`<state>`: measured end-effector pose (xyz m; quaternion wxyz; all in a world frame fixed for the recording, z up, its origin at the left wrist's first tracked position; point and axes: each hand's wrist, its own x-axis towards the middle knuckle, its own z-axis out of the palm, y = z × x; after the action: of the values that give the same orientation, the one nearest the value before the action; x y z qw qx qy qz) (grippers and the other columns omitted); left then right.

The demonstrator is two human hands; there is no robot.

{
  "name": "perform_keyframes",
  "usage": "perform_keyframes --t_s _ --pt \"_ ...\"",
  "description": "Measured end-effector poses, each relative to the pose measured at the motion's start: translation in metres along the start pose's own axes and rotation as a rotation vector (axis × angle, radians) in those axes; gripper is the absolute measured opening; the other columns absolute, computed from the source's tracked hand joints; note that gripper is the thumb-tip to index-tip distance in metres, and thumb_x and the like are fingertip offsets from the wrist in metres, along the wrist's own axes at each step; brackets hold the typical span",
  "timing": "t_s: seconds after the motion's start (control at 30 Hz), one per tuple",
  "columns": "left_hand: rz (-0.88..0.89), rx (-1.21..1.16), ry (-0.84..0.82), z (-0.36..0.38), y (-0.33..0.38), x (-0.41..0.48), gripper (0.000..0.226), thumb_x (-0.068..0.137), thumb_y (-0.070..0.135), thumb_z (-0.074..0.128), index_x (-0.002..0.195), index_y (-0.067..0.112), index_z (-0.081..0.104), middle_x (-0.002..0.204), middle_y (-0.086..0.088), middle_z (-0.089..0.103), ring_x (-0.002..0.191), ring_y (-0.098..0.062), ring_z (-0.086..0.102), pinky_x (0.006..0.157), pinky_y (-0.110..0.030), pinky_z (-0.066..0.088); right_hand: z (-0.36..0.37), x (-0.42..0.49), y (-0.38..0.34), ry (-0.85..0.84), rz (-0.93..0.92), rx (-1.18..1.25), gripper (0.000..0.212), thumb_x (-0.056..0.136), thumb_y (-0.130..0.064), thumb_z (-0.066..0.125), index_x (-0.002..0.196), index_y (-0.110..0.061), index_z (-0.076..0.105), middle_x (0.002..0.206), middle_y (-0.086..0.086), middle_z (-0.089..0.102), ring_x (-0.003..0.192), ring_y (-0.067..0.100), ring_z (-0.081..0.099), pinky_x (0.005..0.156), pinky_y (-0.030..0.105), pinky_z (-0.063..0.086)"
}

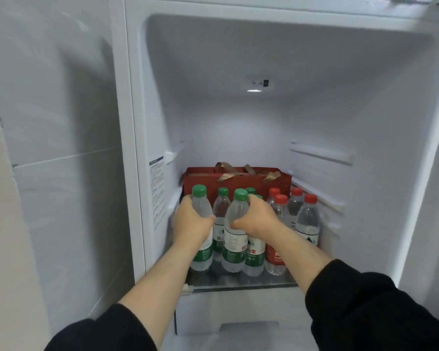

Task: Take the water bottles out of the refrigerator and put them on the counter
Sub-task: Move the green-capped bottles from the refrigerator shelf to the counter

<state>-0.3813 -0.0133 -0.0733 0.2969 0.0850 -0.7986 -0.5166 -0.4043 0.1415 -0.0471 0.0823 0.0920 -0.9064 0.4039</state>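
Two hands are each closed around an upright green-capped bottle, left hand [192,219] on the left bottle [200,206], right hand [257,217] on the middle bottle [236,224], at the front of the refrigerator shelf [241,282], caps up, best lifted straight up clear of neighbouring red-capped bottles [307,219].

Water bottles [235,224]: clear glossy plastic, printed film labels, smooth caps. Refrigerator [365,122] lining: smooth white plastic. Shelf [238,282]: glass. Gift bag [200,177]: matt red paper.

wall [56,122] – pale tiles, left | interior light [254,90] – lit
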Motion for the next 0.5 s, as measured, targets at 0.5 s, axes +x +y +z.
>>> perform_keyframes --t_s 0.5 --pt "0.351 -0.086 -0.427 -0.092 0.110 -0.063 0.042 0.068 0.021 0.086 0.102 0.029 0.062 0.101 0.010 0.069 0.097 -0.014 0.065 0.088 -0.039 0.050 -0.127 -0.169 -0.062 0.323 -0.097 0.191 0.043 0.074 -0.016 0.079 0.109 -0.029 0.058 0.100 -0.011 0.068 0.092 0.010 0.066 0.076 0.030 0.054"
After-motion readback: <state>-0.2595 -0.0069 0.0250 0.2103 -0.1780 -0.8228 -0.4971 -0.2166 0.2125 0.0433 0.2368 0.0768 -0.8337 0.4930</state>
